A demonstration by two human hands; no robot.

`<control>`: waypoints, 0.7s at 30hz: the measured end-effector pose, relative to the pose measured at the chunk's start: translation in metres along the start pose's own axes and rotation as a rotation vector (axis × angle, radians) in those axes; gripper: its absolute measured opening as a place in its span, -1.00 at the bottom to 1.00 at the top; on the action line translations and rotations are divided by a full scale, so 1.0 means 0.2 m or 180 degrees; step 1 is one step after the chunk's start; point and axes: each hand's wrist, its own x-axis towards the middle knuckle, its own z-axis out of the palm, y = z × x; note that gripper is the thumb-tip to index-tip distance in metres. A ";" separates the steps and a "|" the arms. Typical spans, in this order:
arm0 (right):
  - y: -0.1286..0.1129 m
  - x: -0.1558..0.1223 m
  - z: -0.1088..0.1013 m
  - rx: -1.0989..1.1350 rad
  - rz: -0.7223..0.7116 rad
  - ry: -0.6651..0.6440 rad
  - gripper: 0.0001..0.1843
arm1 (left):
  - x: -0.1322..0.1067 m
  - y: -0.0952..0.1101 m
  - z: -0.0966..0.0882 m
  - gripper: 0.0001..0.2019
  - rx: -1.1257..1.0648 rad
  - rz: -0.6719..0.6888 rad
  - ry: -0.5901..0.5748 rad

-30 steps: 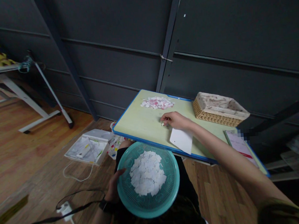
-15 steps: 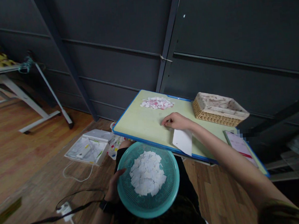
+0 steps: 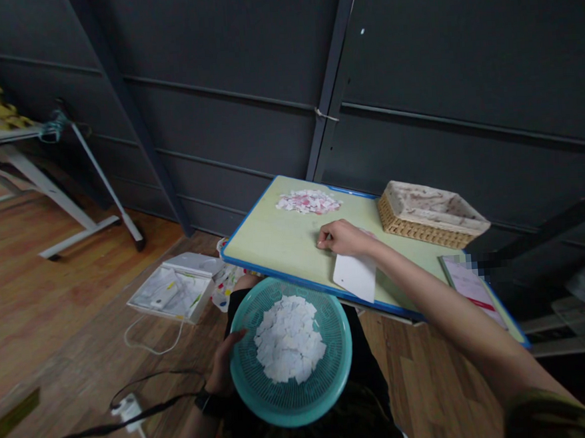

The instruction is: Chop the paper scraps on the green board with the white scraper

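Observation:
My left hand (image 3: 223,365) grips the left rim of a teal plastic colander (image 3: 340,369) on my lap. A heap of small white paper scraps (image 3: 288,339) fills its middle. On the table my right hand (image 3: 342,237) is closed, thumb and fingertips pinched together low over the surface; anything between them is too small to make out. Below that hand and wrist a white card (image 3: 355,278) with a small hole juts over the table's front edge. I cannot tell whether the palm holds it. Beyond the fingers lies a pile of white and pink paper scraps (image 3: 309,202).
The table top (image 3: 261,238) has a blue edge. A cloth-lined wicker basket (image 3: 423,226) stands at its back right, with a flat pinkish booklet (image 3: 472,290) nearer me. On the floor at left are an open white box (image 3: 172,294) and a power strip (image 3: 128,412) with cables.
The white card has shifted slightly left and lies flatter. My right hand has barely moved, its fingertips drawn a little closer together. My left hand and the colander stay put.

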 end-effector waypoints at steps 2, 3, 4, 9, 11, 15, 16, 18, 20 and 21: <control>-0.01 -0.01 -0.01 0.0003 0.0008 0.0013 -0.92 | 0.01 -0.01 -0.01 -0.89 0.0030 -0.0029 0.0004; -0.01 -0.01 -0.01 0.0003 0.0002 0.0023 -0.94 | 0.02 -0.01 -0.01 -0.89 0.0031 -0.0011 -0.0009; -0.01 -0.01 -0.01 0.0009 -0.0006 0.0042 -0.95 | 0.02 -0.01 -0.01 -0.90 0.0024 0.0020 -0.0027; 0.00 -0.01 -0.01 0.0275 -0.0010 0.0210 -0.89 | 0.00 0.00 0.01 -0.90 0.0048 -0.0039 -0.0098; 0.02 -0.01 0.00 0.0408 0.0004 0.0259 -0.84 | 0.00 0.00 0.01 -0.89 0.0051 -0.0100 -0.0093; 0.05 0.00 -0.02 0.0423 0.0037 0.0311 -0.84 | 0.01 0.00 0.00 -0.87 0.0071 -0.0078 -0.0180; 0.06 -0.01 -0.03 0.0372 0.0048 0.0311 -0.84 | 0.02 0.00 -0.01 -0.86 0.0090 -0.0058 -0.0183; 0.07 -0.02 -0.05 0.0189 0.0077 0.0261 -0.83 | 0.02 0.00 -0.01 -0.85 0.0090 -0.0025 -0.0177; 0.07 -0.03 -0.08 -0.0088 0.0092 0.0112 -0.84 | 0.01 0.00 -0.01 -0.84 0.0063 -0.0039 -0.0203; 0.07 -0.04 -0.09 -0.0240 0.0070 0.0007 -0.84 | 0.00 0.00 -0.01 -0.84 0.0048 -0.0039 -0.0210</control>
